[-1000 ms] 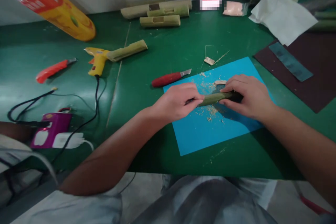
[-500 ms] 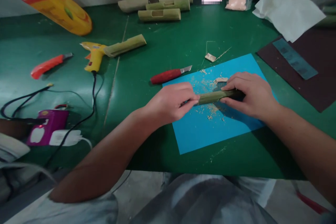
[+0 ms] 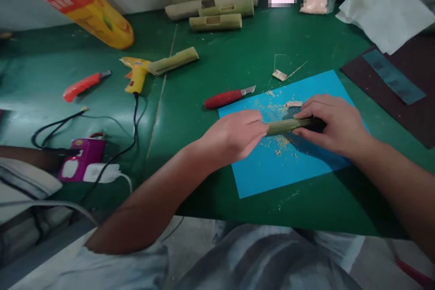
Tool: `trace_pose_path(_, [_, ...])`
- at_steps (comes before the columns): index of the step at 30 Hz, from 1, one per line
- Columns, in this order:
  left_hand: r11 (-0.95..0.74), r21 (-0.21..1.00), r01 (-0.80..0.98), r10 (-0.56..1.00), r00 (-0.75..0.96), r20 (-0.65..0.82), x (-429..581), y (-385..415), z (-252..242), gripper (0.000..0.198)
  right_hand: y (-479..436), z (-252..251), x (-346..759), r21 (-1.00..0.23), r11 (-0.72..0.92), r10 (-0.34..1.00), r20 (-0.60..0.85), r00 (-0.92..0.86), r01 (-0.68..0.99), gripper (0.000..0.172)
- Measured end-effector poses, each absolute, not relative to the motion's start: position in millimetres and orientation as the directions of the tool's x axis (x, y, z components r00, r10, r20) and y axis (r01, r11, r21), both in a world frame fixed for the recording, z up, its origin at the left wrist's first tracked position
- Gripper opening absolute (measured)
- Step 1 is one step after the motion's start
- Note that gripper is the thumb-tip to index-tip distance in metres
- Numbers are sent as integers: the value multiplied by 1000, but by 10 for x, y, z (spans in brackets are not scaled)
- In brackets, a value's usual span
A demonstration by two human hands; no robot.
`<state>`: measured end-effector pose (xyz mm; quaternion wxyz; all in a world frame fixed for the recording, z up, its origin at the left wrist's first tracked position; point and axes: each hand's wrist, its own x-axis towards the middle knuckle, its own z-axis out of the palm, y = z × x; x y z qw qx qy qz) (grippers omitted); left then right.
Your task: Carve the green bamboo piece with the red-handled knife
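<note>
A green bamboo tube (image 3: 281, 127) lies level between my two hands, above a blue sheet (image 3: 258, 176) scattered with shavings. My left hand (image 3: 239, 133) is closed on the tube's left end, its fingertips pinched together. Around the darker right end, my right hand (image 3: 335, 122) has its thumb in front and fingers behind. Just behind the tube, a pale wood piece (image 3: 294, 104) rests on the sheet. A red-handled knife (image 3: 224, 99) lies at the sheet's upper left edge, its blade pointing right.
Left are a yellow glue gun (image 3: 137, 77) touching a cut bamboo piece (image 3: 175, 61), an orange cutter (image 3: 82, 87), a purple power block (image 3: 86, 156) with cables, and a large bottle (image 3: 98, 13). Behind lie several bamboo tubes (image 3: 217, 21). Another person's arm (image 3: 30, 157) shows at left.
The view has shifted slightly, so the table items appear farther right. My left fingers have curled a little over the tube's end; both hands still hold it.
</note>
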<state>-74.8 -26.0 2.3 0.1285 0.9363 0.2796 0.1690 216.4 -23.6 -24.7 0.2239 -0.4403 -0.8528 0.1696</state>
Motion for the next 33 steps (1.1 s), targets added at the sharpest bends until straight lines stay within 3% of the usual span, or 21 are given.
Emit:
trace_pose_path(6, [-839, 245, 485, 538, 808, 242, -730, -248, 37, 26, -236, -225, 2153, -489, 553, 827, 225, -516, 674, 24])
trace_pose_path(33, [-836, 249, 489, 543, 803, 246, -690, -252, 61, 28, -270, -208, 2141, -494, 533, 839, 206, -503, 687, 24])
